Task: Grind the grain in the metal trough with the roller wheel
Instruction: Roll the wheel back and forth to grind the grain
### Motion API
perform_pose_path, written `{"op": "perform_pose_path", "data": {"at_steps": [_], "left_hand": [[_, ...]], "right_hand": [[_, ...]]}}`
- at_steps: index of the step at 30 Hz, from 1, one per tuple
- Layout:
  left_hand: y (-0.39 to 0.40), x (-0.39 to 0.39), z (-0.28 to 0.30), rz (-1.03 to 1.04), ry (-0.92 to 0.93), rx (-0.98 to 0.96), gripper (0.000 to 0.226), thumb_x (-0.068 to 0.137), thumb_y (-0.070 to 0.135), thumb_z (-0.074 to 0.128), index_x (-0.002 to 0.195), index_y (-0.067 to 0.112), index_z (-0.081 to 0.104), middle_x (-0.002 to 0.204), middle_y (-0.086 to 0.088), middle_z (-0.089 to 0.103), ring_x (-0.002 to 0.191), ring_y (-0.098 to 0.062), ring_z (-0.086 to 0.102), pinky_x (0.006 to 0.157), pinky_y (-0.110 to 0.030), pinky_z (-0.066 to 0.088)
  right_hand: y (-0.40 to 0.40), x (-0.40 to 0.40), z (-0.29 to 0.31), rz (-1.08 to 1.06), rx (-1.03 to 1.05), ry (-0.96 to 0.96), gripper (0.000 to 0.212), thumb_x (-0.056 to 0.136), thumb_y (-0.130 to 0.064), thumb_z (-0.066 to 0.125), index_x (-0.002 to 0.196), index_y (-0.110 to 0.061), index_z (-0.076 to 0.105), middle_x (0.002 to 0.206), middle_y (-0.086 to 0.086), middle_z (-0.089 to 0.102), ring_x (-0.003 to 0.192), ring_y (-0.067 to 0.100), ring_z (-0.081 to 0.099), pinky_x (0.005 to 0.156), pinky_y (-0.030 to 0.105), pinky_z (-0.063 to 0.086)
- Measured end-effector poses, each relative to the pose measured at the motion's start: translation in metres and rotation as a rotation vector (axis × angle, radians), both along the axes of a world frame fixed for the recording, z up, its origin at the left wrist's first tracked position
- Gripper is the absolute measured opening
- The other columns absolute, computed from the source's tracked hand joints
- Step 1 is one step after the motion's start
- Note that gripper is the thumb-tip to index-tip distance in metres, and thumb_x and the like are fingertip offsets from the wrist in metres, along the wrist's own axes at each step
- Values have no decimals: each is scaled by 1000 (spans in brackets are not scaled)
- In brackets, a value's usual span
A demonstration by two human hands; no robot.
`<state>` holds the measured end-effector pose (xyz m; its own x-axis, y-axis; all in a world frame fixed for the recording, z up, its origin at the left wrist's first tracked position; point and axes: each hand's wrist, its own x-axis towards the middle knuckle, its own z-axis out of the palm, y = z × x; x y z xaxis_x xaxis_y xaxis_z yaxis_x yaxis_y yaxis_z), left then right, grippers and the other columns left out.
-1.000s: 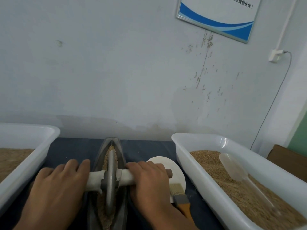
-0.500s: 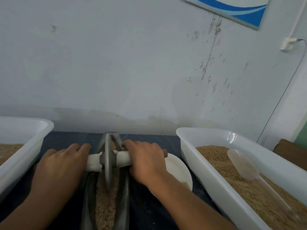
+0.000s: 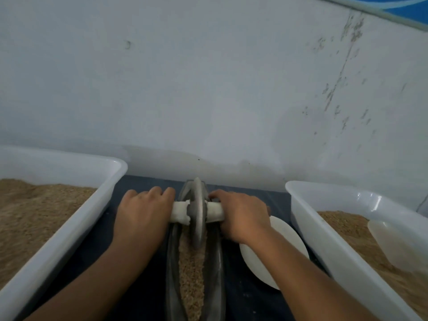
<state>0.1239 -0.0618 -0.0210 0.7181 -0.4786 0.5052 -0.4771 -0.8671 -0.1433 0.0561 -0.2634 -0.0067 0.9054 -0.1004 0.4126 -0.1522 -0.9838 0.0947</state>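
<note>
A grey metal roller wheel [image 3: 197, 218] stands upright at the far end of the narrow, boat-shaped metal trough [image 3: 218, 262]. Tan grain [image 3: 191, 269] fills the trough's channel on the near side of the wheel. A white-wrapped handle [image 3: 180, 213] runs through the wheel's hub. My left hand [image 3: 143, 214] lies over the handle's left end, palm down, fingers reaching forward past it. My right hand [image 3: 243, 216] lies the same way over the right end. Both handle ends are hidden under my palms.
A white bin [image 3: 76, 225] of grain stands at the left. Another white bin [image 3: 324, 246] at the right holds grain and a clear plastic scoop [image 3: 389, 242]. A white plate [image 3: 284, 239] lies between trough and right bin. The wall rises just behind the trough.
Both hands have pushed the wheel away from me, from the trough's middle to its far end, uncovering more grain on the near side. The view has tilted down.
</note>
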Motion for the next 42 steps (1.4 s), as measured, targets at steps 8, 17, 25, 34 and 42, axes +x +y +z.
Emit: {"op": "perform_pose_path", "data": {"at_steps": [8,17,25,34,42], "left_hand": [[9,-28,7,-37,12,9,26,87,29,59,109,34,46,97,10,51,88,-12,58,72,-31,27],[32,-63,6,-83,48,30,39,86,29,58,120,39,42,102,11,52,94,-11,59,75,-32,32],[26,-46,6,-71,89,48,31,87,33,59,112,39,42,101,12,54,91,-9,60,71,-32,30],[8,-14,1,-41,81,23,25,88,37,61,104,36,41,88,11,49,80,-10,60,68,-30,31],[-4,0,7,-36,51,29,23,92,33,58,110,34,44,98,11,54,85,-11,61,69,-31,30]], "right_hand": [[19,-44,-10,11,-1,-180,54,74,-32,70,124,-43,55,102,-13,69,90,16,65,56,30,18],[41,-89,-22,38,-14,-285,47,52,-34,87,97,-39,72,73,-19,63,65,4,59,58,23,29],[37,-74,-10,-49,-4,-104,44,71,-32,66,114,-40,60,92,-11,69,80,17,65,50,30,5],[14,-23,-9,-43,141,-21,67,79,-35,64,136,-52,34,115,-14,65,101,21,65,63,33,35],[-1,0,-9,-54,79,-24,70,83,-35,68,143,-48,33,124,-12,62,111,19,59,74,38,35]]}}
